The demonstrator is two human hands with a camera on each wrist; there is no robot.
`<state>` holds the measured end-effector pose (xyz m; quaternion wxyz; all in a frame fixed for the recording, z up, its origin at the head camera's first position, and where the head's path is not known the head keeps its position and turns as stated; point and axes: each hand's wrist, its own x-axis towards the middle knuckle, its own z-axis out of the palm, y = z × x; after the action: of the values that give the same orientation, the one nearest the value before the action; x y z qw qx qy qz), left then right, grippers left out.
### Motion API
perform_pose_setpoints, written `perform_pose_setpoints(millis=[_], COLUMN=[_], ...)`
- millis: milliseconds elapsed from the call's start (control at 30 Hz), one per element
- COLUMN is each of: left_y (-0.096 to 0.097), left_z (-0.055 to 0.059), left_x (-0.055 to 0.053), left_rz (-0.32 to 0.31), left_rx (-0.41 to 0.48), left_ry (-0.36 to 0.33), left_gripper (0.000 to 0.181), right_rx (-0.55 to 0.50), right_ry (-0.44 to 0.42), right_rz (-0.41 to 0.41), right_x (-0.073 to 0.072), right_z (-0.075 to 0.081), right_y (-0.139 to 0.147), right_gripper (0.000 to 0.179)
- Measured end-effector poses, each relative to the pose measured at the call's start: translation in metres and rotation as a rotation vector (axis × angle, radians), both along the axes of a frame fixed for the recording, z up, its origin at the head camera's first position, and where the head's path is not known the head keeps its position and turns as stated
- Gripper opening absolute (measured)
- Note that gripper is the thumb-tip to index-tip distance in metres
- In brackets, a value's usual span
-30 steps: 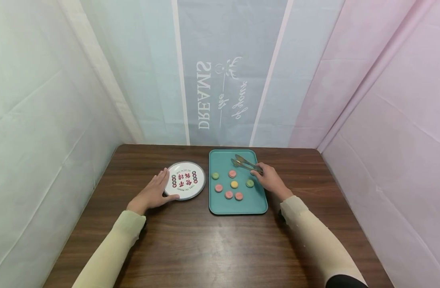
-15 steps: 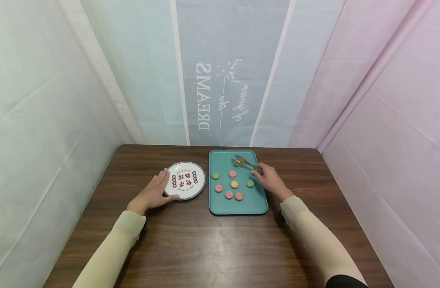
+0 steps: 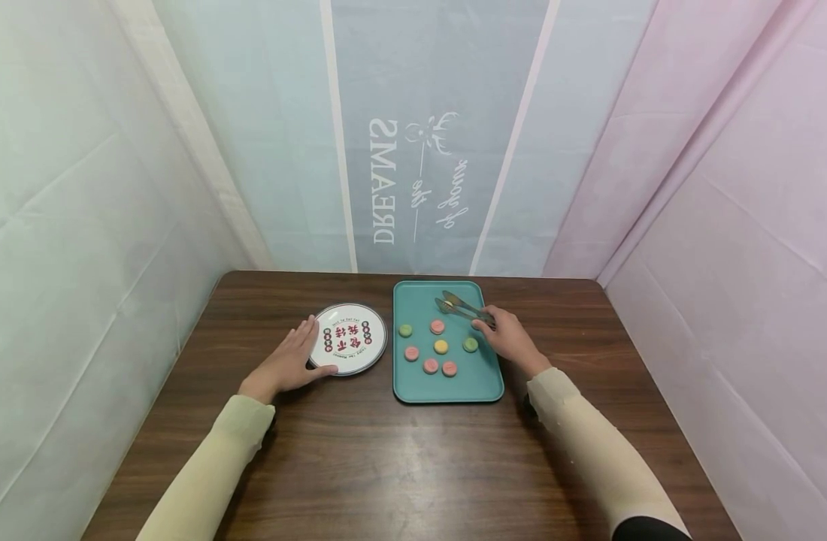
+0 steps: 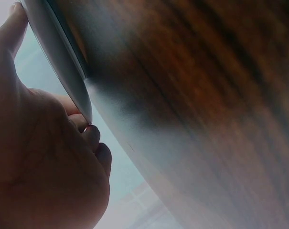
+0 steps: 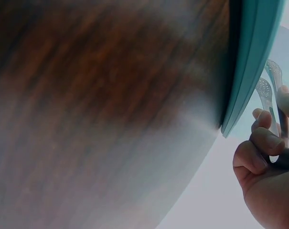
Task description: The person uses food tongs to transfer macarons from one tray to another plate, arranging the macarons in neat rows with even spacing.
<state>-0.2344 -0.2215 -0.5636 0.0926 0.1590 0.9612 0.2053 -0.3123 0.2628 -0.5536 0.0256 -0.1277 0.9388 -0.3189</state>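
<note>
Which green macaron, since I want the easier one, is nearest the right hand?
The green macaron near the right edge of the tray; the other green one lies near its left edge.

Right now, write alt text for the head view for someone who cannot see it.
A person's right hand holds tongs over a teal tray of small pink, green and yellow sweets, while the left hand touches the left edge of a white plate with red lettering. The plate lies left of the tray on a brown table.

We wear cream sleeves [image 3: 603, 451] with paler cuffs [image 3: 244, 421]; a black patch [image 3: 649, 529] shows high on the right one.
</note>
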Motion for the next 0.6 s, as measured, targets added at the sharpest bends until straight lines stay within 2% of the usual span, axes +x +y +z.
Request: perform_pose_setpoints(millis=[600], left_y=[-0.0008], left_z=[-0.0056], left_x=[-0.0016], left_rz=[-0.001], left_rx=[-0.006], left_ry=[0.007], left_gripper=[0.120], right_rx=[-0.011], right_ry=[0.040], right_rz=[0.009], right_x=[-0.0013], right_z=[-0.0059], right_y=[0.0004], right_gripper=[0.050])
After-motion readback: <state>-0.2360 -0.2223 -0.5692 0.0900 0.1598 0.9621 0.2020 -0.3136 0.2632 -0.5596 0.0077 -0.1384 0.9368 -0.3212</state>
